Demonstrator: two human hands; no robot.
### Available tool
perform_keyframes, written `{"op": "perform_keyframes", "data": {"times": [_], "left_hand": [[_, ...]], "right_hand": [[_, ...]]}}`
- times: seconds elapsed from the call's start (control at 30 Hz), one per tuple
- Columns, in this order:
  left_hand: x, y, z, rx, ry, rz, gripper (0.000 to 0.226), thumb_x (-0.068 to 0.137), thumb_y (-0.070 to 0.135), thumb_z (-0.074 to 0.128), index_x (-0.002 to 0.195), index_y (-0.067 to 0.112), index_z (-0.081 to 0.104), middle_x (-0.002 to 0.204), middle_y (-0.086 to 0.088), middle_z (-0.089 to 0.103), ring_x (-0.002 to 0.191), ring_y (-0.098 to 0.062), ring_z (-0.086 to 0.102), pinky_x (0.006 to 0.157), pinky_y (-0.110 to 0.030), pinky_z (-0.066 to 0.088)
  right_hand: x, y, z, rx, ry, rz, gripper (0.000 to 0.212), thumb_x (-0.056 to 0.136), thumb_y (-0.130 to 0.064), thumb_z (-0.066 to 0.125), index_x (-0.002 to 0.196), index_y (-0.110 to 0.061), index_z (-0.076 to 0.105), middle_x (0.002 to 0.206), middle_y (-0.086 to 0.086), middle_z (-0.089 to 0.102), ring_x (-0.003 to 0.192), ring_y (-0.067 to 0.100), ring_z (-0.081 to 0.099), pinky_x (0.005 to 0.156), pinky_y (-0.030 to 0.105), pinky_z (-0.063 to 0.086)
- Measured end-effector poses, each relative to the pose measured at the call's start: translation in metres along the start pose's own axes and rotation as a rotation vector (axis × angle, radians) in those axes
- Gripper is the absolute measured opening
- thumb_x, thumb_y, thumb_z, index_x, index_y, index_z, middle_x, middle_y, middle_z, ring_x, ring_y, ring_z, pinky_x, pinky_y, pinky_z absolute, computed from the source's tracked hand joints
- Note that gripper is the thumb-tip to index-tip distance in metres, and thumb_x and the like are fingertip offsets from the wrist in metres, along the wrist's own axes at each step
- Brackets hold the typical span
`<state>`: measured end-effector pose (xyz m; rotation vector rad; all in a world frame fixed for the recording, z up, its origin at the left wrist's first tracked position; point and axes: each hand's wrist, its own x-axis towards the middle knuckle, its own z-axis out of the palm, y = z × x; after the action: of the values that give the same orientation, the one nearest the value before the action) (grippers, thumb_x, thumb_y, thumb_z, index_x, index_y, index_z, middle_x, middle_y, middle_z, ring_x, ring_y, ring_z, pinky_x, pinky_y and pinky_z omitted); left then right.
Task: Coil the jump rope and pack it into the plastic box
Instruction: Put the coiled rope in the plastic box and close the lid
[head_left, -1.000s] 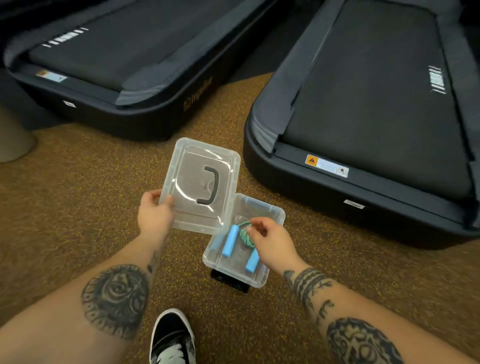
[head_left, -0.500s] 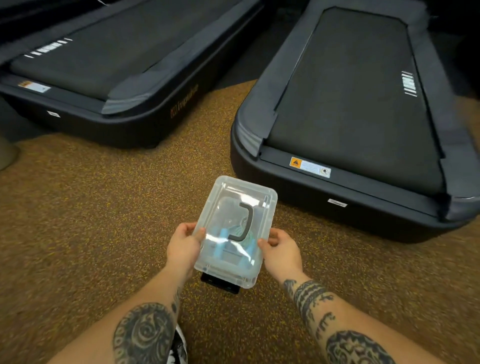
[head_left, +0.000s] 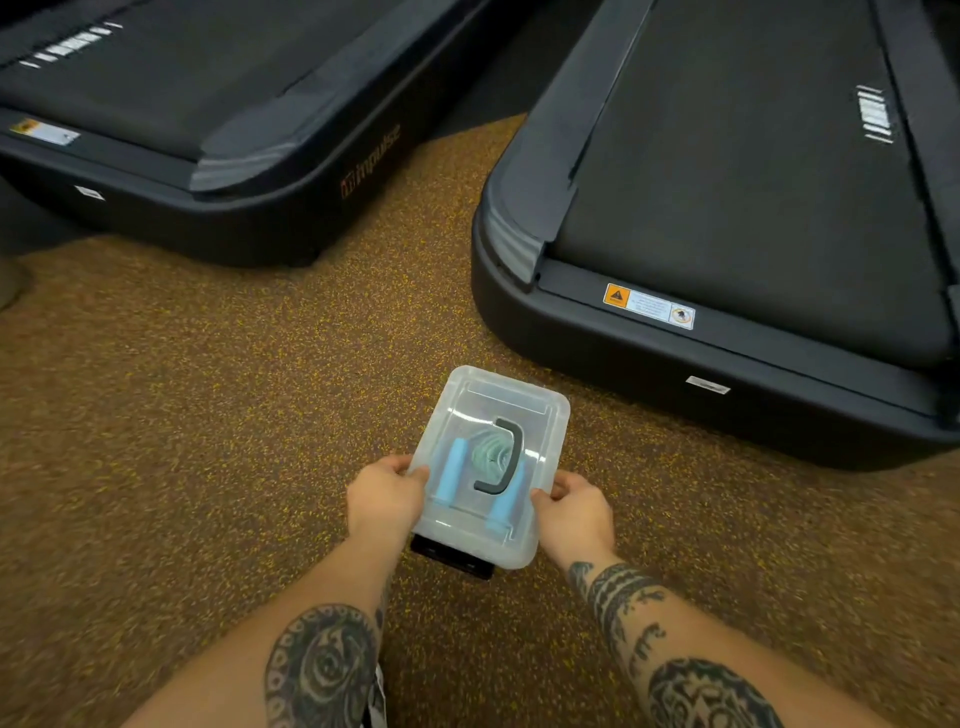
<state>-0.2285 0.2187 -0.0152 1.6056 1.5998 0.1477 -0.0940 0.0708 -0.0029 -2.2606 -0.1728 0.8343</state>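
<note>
The left hand (head_left: 384, 501) and the right hand (head_left: 576, 519) each grip one long side of the closed plastic box (head_left: 467, 540), and the coiled jump rope (head_left: 491, 457) lies inside this box.

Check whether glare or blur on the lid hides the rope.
Head view: pale glare streaks on the clear lid of the plastic box soften the coiled jump rope and blue handles but hide neither; wide-lens bowing bends the treadmill edges.

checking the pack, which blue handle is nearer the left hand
The blue handle left of the lid grip; the other handle lies by the right hand.
</note>
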Motion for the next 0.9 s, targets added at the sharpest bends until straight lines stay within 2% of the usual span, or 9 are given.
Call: {"op": "perform_keyframes", "data": {"times": [0.2, 0.23, 0.33, 0.4, 0.5, 0.57, 0.67, 0.77, 0.9], "left_hand": [[0.004, -0.006, 0.003, 0.03, -0.004, -0.02, 0.032, 0.093, 0.03, 0.063, 0.122, 0.02, 0.07, 0.104, -0.007, 0.074, 0.08, -0.019, 0.059, 0.068, -0.024, 0.045], [0.005, -0.007, 0.004, 0.041, -0.005, -0.014, 0.031, 0.093, 0.03, 0.063, 0.122, 0.02, 0.07, 0.102, -0.006, 0.074, 0.079, -0.018, 0.06, 0.065, -0.024, 0.046], [0.008, -0.008, 0.004, 0.05, -0.015, -0.016, 0.033, 0.092, 0.031, 0.065, 0.122, 0.02, 0.07, 0.104, -0.005, 0.075, 0.084, -0.021, 0.066, 0.069, -0.029, 0.054], [0.009, -0.008, 0.004, 0.048, -0.025, -0.022, 0.033, 0.091, 0.031, 0.065, 0.122, 0.02, 0.07, 0.104, -0.004, 0.075, 0.083, -0.019, 0.065, 0.064, -0.027, 0.053], [0.013, -0.011, 0.003, 0.002, -0.035, -0.049, 0.033, 0.088, 0.032, 0.069, 0.119, 0.022, 0.071, 0.099, -0.001, 0.074, 0.087, -0.022, 0.069, 0.078, -0.038, 0.06], [0.015, -0.013, 0.003, -0.04, -0.049, -0.082, 0.032, 0.085, 0.03, 0.073, 0.116, 0.023, 0.072, 0.095, 0.002, 0.073, 0.086, -0.021, 0.07, 0.081, -0.042, 0.06], [0.018, -0.016, 0.003, -0.104, -0.078, -0.12, 0.03, 0.082, 0.027, 0.076, 0.112, 0.024, 0.073, 0.093, 0.004, 0.074, 0.084, -0.02, 0.07, 0.083, -0.043, 0.06], [0.018, -0.017, 0.003, -0.14, -0.08, -0.133, 0.029, 0.082, 0.026, 0.077, 0.111, 0.023, 0.074, 0.089, 0.005, 0.072, 0.084, -0.02, 0.069, 0.085, -0.043, 0.059], [0.013, -0.017, 0.005, -0.142, -0.075, -0.115, 0.037, 0.085, 0.031, 0.074, 0.12, 0.023, 0.07, 0.097, 0.002, 0.073, 0.087, -0.021, 0.068, 0.088, -0.043, 0.058]], "right_hand": [[0.007, 0.005, 0.008, -0.037, -0.019, 0.004, 0.025, 0.089, -0.021, 0.063, 0.113, -0.019, 0.066, 0.091, -0.005, 0.067, 0.087, 0.019, 0.067, 0.081, 0.033, 0.056], [0.008, 0.006, 0.009, -0.048, -0.019, 0.002, 0.025, 0.089, -0.021, 0.063, 0.114, -0.018, 0.066, 0.092, -0.004, 0.067, 0.086, 0.019, 0.066, 0.08, 0.032, 0.055], [0.01, 0.008, 0.011, -0.067, -0.015, 0.004, 0.03, 0.089, -0.024, 0.063, 0.118, -0.018, 0.065, 0.098, -0.002, 0.069, 0.089, 0.02, 0.067, 0.081, 0.033, 0.055], [0.012, 0.009, 0.013, -0.078, -0.012, 0.01, 0.031, 0.089, -0.025, 0.063, 0.12, -0.019, 0.064, 0.101, -0.001, 0.07, 0.09, 0.021, 0.067, 0.082, 0.036, 0.057], [0.014, 0.01, 0.014, -0.068, -0.017, 0.014, 0.026, 0.091, -0.024, 0.062, 0.117, -0.02, 0.064, 0.099, -0.002, 0.069, 0.088, 0.02, 0.067, 0.081, 0.035, 0.057], [0.015, 0.011, 0.015, -0.044, -0.029, 0.026, 0.028, 0.092, -0.022, 0.061, 0.119, -0.019, 0.063, 0.103, 0.0, 0.071, 0.09, 0.02, 0.068, 0.082, 0.035, 0.058], [0.016, 0.014, 0.018, 0.003, -0.04, 0.051, 0.035, 0.091, -0.022, 0.061, 0.127, -0.02, 0.06, 0.107, 0.001, 0.072, 0.091, 0.02, 0.069, 0.084, 0.037, 0.058], [0.016, 0.016, 0.02, 0.034, -0.032, 0.06, 0.04, 0.092, -0.022, 0.06, 0.131, -0.02, 0.057, 0.103, 0.0, 0.07, 0.09, 0.019, 0.069, 0.083, 0.036, 0.058], [0.017, 0.017, 0.02, 0.046, -0.037, 0.049, 0.037, 0.091, -0.021, 0.06, 0.129, -0.018, 0.059, 0.1, 0.0, 0.071, 0.088, 0.02, 0.069, 0.085, 0.038, 0.058]]}}
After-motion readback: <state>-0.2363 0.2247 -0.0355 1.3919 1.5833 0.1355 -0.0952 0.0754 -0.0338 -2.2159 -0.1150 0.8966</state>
